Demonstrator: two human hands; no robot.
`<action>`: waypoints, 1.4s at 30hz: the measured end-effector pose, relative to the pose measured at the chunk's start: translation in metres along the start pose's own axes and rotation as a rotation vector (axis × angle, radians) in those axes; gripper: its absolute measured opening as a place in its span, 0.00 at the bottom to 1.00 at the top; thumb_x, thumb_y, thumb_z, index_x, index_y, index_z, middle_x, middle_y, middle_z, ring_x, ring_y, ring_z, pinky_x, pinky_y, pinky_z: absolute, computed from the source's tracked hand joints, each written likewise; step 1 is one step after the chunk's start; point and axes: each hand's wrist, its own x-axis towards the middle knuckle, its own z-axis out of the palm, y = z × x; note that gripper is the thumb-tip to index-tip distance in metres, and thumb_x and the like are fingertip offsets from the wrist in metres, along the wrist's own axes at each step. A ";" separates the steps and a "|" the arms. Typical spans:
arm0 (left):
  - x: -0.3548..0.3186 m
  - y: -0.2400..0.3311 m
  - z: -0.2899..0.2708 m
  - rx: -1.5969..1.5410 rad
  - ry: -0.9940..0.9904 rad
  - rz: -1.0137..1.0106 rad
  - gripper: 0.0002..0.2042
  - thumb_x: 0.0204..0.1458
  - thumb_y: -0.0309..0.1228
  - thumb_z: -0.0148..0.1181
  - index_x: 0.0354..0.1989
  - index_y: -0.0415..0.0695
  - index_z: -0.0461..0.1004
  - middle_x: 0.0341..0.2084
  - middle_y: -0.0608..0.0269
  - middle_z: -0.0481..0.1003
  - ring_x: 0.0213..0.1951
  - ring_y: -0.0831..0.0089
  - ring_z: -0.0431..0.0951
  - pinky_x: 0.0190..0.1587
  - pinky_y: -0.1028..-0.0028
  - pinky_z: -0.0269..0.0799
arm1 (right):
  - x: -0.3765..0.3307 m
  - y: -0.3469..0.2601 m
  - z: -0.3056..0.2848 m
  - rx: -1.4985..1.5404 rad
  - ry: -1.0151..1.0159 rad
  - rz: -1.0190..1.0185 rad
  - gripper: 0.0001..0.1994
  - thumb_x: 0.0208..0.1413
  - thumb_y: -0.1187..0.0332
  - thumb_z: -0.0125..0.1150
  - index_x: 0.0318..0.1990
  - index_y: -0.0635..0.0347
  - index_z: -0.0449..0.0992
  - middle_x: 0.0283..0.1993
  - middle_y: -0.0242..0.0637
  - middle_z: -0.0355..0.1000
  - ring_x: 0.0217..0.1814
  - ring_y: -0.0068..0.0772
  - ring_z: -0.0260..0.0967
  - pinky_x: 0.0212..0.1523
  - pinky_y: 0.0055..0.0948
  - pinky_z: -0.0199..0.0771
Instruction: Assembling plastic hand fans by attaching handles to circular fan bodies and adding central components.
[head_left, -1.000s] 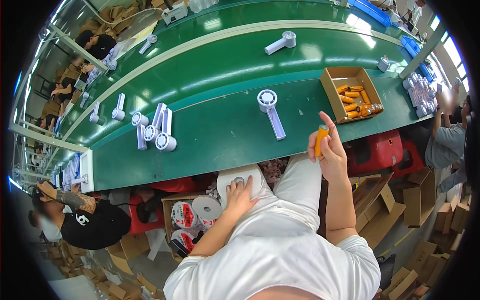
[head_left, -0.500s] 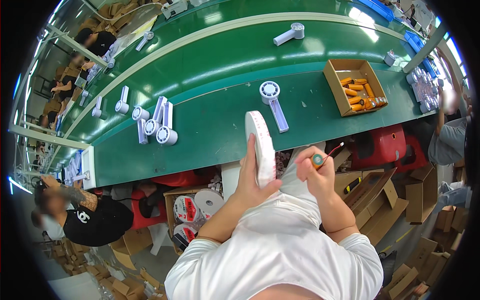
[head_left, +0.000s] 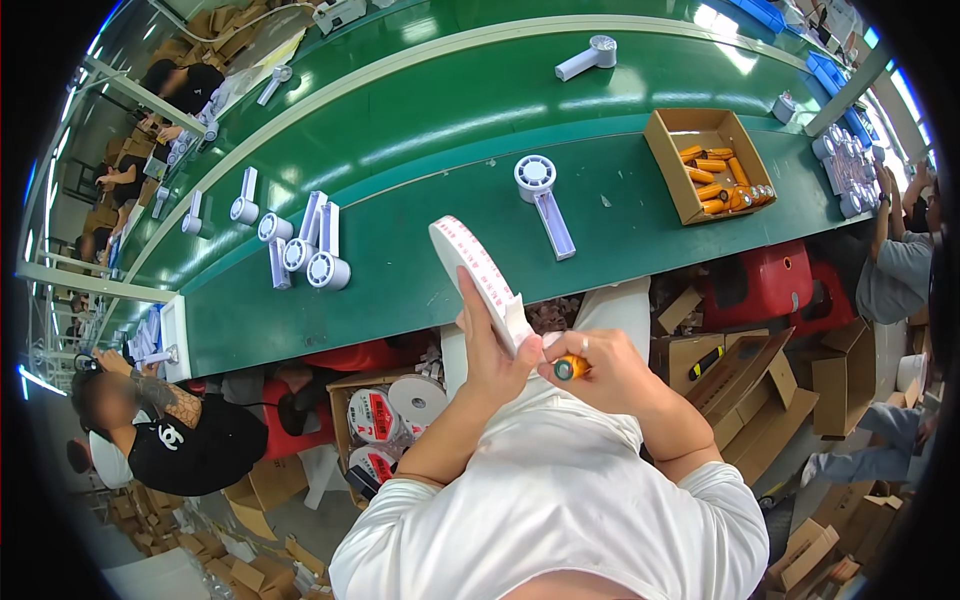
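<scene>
My left hand (head_left: 488, 362) is closed around a roll of white tape (head_left: 466, 250) with red print on its edge, held tilted over my lap. A short loose end of tape (head_left: 516, 318) sticks out at the roll's near side. My right hand (head_left: 622, 372) is closed around an orange battery (head_left: 571, 367), its green end showing. The right thumb and fingertips meet the left thumb close to the tape's loose end; whether they pinch the tape I cannot tell. Beyond my hands, a white handheld fan body (head_left: 537, 176) lies on the green bench with its handle channel facing up.
A cardboard box (head_left: 664, 165) of orange batteries (head_left: 708, 165) stands at the right. Several fan bodies (head_left: 328, 270) lie to the left, and another (head_left: 588, 60) on the far belt. Below left, a carton holds tape rolls (head_left: 417, 401). Red stools (head_left: 765, 290) stand under the bench. Co-workers sit at both sides.
My right hand has moved left with the battery, up to the tape roll. The roll has tipped left, and a loose tape end now shows. The battery's red wire is no longer visible.
</scene>
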 end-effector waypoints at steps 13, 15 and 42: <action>0.011 0.014 0.001 0.167 -0.118 -0.115 0.49 0.46 0.38 0.64 0.71 0.31 0.39 0.52 0.45 0.68 0.50 0.54 0.70 0.52 0.59 0.53 | 0.001 0.010 0.000 0.392 0.382 0.223 0.19 0.53 0.76 0.63 0.54 0.70 0.74 0.36 0.35 0.68 0.35 0.25 0.75 0.35 0.21 0.74; 0.012 0.015 0.001 0.212 -0.129 -0.087 0.49 0.45 0.38 0.65 0.71 0.31 0.39 0.49 0.46 0.69 0.48 0.55 0.70 0.51 0.59 0.52 | 0.002 0.008 0.000 0.329 0.410 0.187 0.20 0.52 0.75 0.65 0.53 0.69 0.75 0.35 0.35 0.69 0.33 0.26 0.76 0.35 0.21 0.74; -0.009 0.036 0.011 0.566 -0.336 0.245 0.46 0.35 0.49 0.68 0.67 0.44 0.61 0.28 0.61 0.64 0.31 0.65 0.64 0.36 0.64 0.46 | 0.023 0.032 -0.014 0.514 0.770 0.064 0.17 0.56 0.71 0.66 0.48 0.72 0.71 0.42 0.34 0.72 0.41 0.19 0.69 0.45 0.18 0.68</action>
